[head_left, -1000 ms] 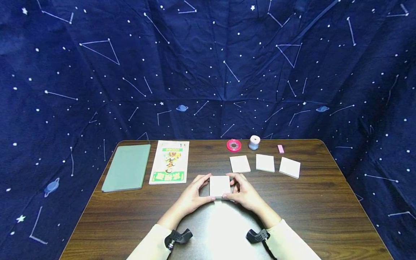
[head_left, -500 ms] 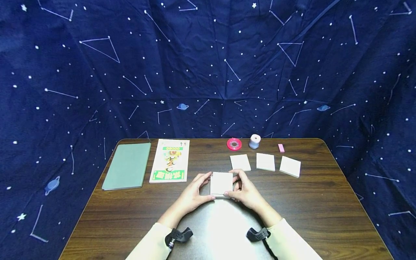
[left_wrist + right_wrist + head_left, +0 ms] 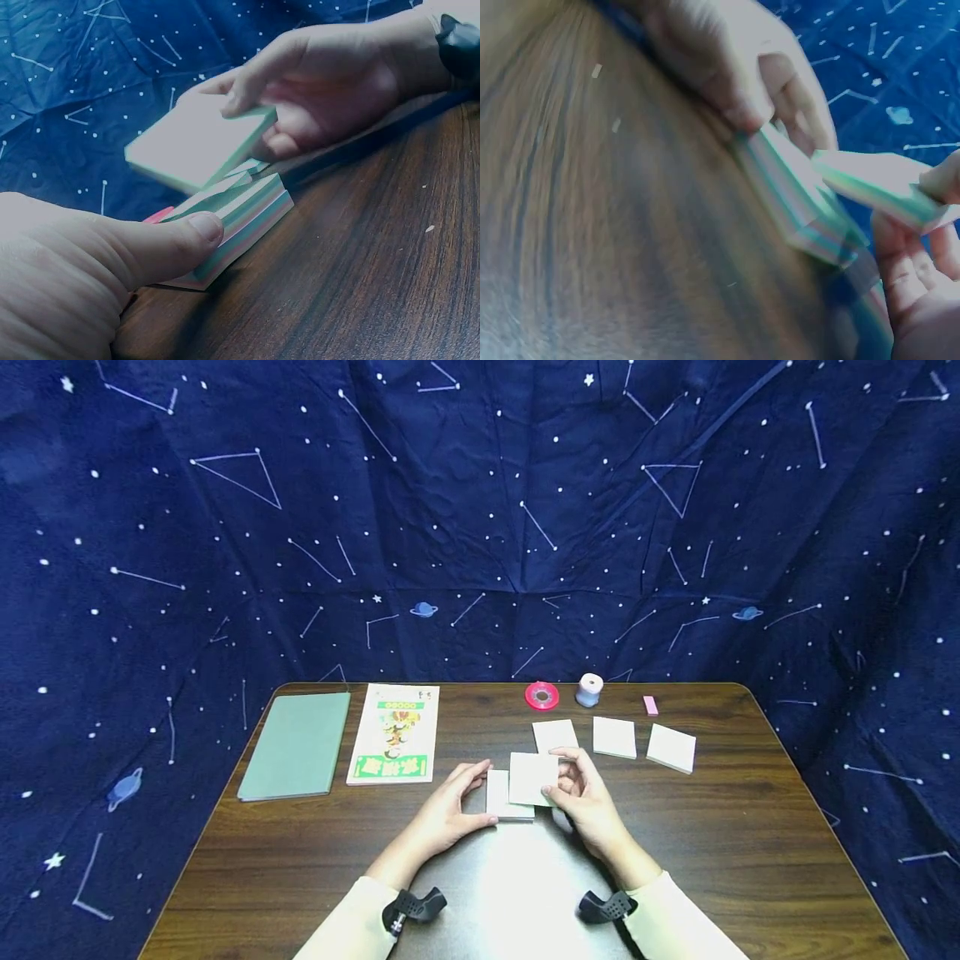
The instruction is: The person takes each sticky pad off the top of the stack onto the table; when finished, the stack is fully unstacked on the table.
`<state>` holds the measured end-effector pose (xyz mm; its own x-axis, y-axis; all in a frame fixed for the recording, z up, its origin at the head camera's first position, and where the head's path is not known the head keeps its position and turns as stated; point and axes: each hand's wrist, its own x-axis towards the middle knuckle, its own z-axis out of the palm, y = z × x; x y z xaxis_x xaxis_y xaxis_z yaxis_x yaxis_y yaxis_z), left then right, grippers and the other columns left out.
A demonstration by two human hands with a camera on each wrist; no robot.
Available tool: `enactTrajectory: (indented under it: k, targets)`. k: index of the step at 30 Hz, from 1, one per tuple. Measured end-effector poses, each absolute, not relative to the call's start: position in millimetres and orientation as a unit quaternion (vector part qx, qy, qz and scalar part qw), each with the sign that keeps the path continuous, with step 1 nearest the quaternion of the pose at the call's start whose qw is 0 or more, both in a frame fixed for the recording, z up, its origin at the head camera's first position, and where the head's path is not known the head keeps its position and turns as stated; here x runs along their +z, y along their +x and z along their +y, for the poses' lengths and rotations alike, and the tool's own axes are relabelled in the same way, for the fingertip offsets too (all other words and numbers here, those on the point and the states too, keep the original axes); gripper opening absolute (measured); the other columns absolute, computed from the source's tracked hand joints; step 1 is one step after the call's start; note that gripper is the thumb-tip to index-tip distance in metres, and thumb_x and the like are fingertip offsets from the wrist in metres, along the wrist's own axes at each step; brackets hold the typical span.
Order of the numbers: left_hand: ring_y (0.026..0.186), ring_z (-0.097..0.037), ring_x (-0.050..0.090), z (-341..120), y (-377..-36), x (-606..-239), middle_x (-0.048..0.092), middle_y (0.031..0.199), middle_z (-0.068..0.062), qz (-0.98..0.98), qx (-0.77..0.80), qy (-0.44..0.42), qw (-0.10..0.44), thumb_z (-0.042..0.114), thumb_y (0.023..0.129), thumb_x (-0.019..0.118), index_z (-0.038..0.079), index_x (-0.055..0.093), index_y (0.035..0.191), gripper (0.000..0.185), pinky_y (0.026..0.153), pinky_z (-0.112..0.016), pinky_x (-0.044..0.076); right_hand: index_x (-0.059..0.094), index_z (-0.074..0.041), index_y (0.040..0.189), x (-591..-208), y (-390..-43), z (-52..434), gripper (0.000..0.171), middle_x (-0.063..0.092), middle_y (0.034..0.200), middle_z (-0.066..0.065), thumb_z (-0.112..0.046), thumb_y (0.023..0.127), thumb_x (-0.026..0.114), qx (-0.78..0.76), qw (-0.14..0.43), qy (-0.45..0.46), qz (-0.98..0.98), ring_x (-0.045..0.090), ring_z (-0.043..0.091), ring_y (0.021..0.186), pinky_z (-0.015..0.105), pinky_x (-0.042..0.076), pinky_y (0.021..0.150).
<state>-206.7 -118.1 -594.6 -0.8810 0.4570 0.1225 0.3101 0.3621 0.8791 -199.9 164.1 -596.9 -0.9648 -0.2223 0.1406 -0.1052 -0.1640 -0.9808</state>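
Observation:
My right hand (image 3: 588, 806) pinches a square note pad (image 3: 531, 778) by its right side, with the thumb on top. The held pad is raised and tilted above a stack of note pads (image 3: 498, 807) on the table, covering part of it. Layers of green, white and pink show along the stack's side (image 3: 247, 229) in the left wrist view. My left hand (image 3: 446, 810) grips the stack from its left, thumb at the front edge and fingers at the back. In the right wrist view the held pad (image 3: 877, 180) is apart from the stack.
Behind the hands lie three separate note pads, the left one (image 3: 556, 735) partly hidden. Farther back are a pink-red ring-shaped roll (image 3: 531, 697), a pale blue spool (image 3: 588, 693) and a small pink block (image 3: 650, 706). A green notebook (image 3: 296, 747) and an illustrated booklet (image 3: 393, 727) lie left.
The right hand has lifted the top note pad off the stack and moved it up and right. The left hand stays at the stack's left side.

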Motion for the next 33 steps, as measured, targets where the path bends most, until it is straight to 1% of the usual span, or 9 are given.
enactTrajectory:
  k: [2, 5, 10, 13, 17, 20, 24, 29, 33]
  targets:
    - [0.148, -0.034, 0.057, -116, -207, -595, 0.053, 0.158, -0.018, 0.820, 0.516, 0.237, 0.072, 0.008, 0.087, 0.092, 0.000, 0.043, 0.164, 0.091, 0.130, -0.041, 0.046, 0.043, 0.000, 0.153, -594, -198, 170, 0.063, 0.058, 0.115, 0.005, 0.014, 0.097, 0.068, -0.769, 0.026, -0.117, 0.628, 0.068, 0.007, 0.091, 0.014, 0.060, 0.074]
    - [0.148, -0.034, 0.056, -114, -207, -595, 0.053, 0.158, -0.018, 0.819, 0.517, 0.240, 0.069, 0.006, 0.086, 0.092, 0.000, 0.044, 0.163, 0.091, 0.130, -0.040, 0.046, 0.043, 0.001, 0.155, -589, -195, 180, 0.064, 0.059, 0.119, 0.004, 0.014, 0.097, 0.067, -0.767, 0.011, -0.099, 0.634, 0.068, 0.006, 0.093, 0.013, 0.061, 0.078]
    - [0.148, -0.037, 0.056, -111, -207, -596, 0.052, 0.158, -0.021, 0.812, 0.525, 0.246, 0.070, 0.003, 0.084, 0.092, -0.002, 0.043, 0.163, 0.093, 0.130, -0.041, 0.046, 0.044, 0.001, 0.157, -583, -191, 202, 0.064, 0.060, 0.122, 0.010, 0.009, 0.099, 0.068, -0.739, 0.003, -0.059, 0.672, 0.066, 0.004, 0.091, 0.013, 0.059, 0.074]
    - [0.149, -0.039, 0.054, -110, -206, -596, 0.050, 0.160, -0.021, 0.811, 0.524, 0.249, 0.076, 0.003, 0.084, 0.093, -0.001, 0.040, 0.165, 0.097, 0.130, -0.042, 0.045, 0.046, 0.001, 0.156, -583, -189, 215, 0.060, 0.059, 0.119, 0.011, 0.008, 0.100, 0.067, -0.724, 0.003, -0.037, 0.689, 0.061, 0.004, 0.087, 0.012, 0.055, 0.069]
    - [0.149, -0.041, 0.054, -112, -206, -595, 0.049, 0.164, -0.021, 0.817, 0.513, 0.251, 0.080, 0.002, 0.083, 0.093, 0.001, 0.036, 0.167, 0.102, 0.129, -0.048, 0.046, 0.048, 0.002, 0.154, -587, -189, 226, 0.055, 0.061, 0.111, 0.004, 0.004, 0.102, 0.066, -0.707, 0.017, -0.021, 0.707, 0.055, 0.005, 0.084, 0.012, 0.050, 0.065]
    - [0.148, -0.042, 0.055, -114, -205, -594, 0.049, 0.164, -0.022, 0.820, 0.507, 0.253, 0.078, 0.001, 0.083, 0.092, 0.001, 0.034, 0.168, 0.103, 0.128, -0.051, 0.046, 0.051, 0.001, 0.151, -594, -192, 230, 0.052, 0.061, 0.107, 0.003, 0.002, 0.102, 0.068, -0.699, 0.026, -0.013, 0.715, 0.053, 0.006, 0.082, 0.014, 0.047, 0.063]
    - [0.150, -0.043, 0.053, -117, -206, -594, 0.050, 0.164, -0.021, 0.821, 0.508, 0.249, 0.077, -0.001, 0.085, 0.090, 0.003, 0.033, 0.169, 0.101, 0.129, -0.049, 0.046, 0.057, -0.004, 0.146, -598, -199, 229, 0.050, 0.061, 0.104, 0.007, 0.001, 0.099, 0.072, -0.680, 0.033, 0.001, 0.733, 0.051, 0.007, 0.076, 0.015, 0.044, 0.057]
    - [0.151, -0.042, 0.052, -118, -205, -593, 0.050, 0.164, -0.021, 0.820, 0.511, 0.244, 0.075, -0.004, 0.085, 0.089, 0.002, 0.034, 0.168, 0.100, 0.130, -0.045, 0.045, 0.060, -0.004, 0.143, -593, -203, 228, 0.049, 0.062, 0.106, 0.011, 0.001, 0.097, 0.076, -0.657, 0.045, -0.004, 0.753, 0.055, 0.009, 0.076, 0.015, 0.045, 0.051]
    - [0.152, -0.041, 0.052, -116, -205, -594, 0.049, 0.164, -0.020, 0.819, 0.515, 0.242, 0.079, -0.003, 0.086, 0.089, 0.002, 0.034, 0.168, 0.100, 0.130, -0.043, 0.045, 0.063, -0.002, 0.139, -591, -202, 230, 0.047, 0.065, 0.107, 0.018, 0.002, 0.095, 0.079, -0.628, 0.027, -0.013, 0.778, 0.058, 0.011, 0.078, 0.015, 0.047, 0.053]
